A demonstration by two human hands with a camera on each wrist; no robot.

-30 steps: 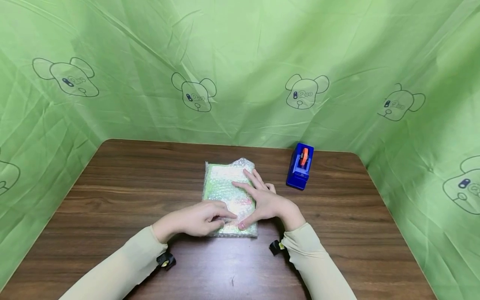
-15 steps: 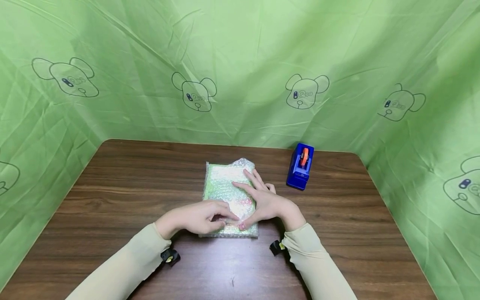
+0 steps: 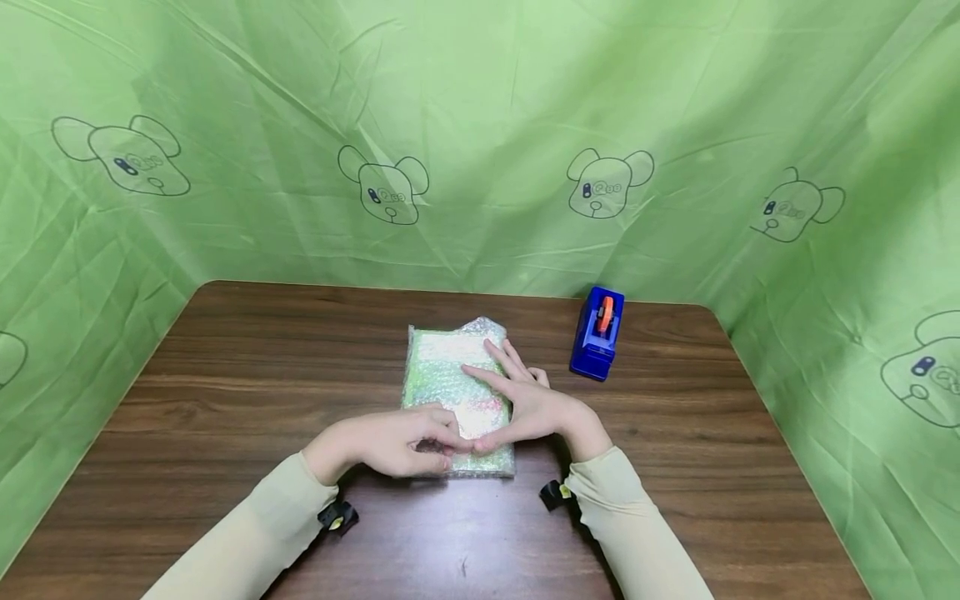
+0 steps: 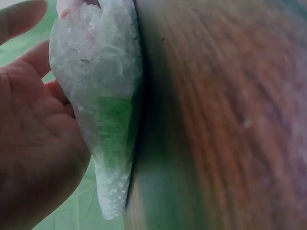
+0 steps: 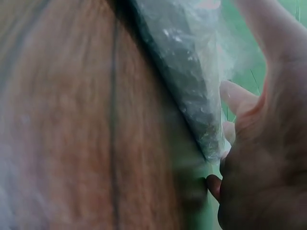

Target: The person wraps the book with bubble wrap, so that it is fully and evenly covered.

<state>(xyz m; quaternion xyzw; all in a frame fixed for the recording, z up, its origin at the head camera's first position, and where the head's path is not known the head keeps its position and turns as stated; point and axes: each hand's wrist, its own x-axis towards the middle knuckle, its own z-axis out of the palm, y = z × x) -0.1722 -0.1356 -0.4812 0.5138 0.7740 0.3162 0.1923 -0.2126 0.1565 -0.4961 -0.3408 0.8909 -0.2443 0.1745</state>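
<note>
A flat package in clear bubble wrap (image 3: pixel 442 367) lies on the table, with something green and white showing through. My left hand (image 3: pixel 390 442) is over its near left part, index finger stretched along the wrap until its tip meets the right thumb. Spread across the package's right side is my right hand (image 3: pixel 536 412), its fingers fairly straight and its thumb pressed on the wrap. The left wrist view shows the package's bulging side (image 4: pixel 112 124) beside the left palm (image 4: pixel 38 129). In the right wrist view the wrapped edge (image 5: pixel 182 67) is next to the right hand (image 5: pixel 264 134).
A blue tape dispenser (image 3: pixel 597 333) with an orange roll (image 3: pixel 606 314) stands at the back right of the brown wooden table (image 3: pixel 262 358). Green curtains (image 3: pixel 480 150) with printed bear faces hang along the back and sides.
My left index fingertip has moved right and slightly nearer to me, up to the right thumb. The right hand stays spread on the package. The head view has shifted slightly.
</note>
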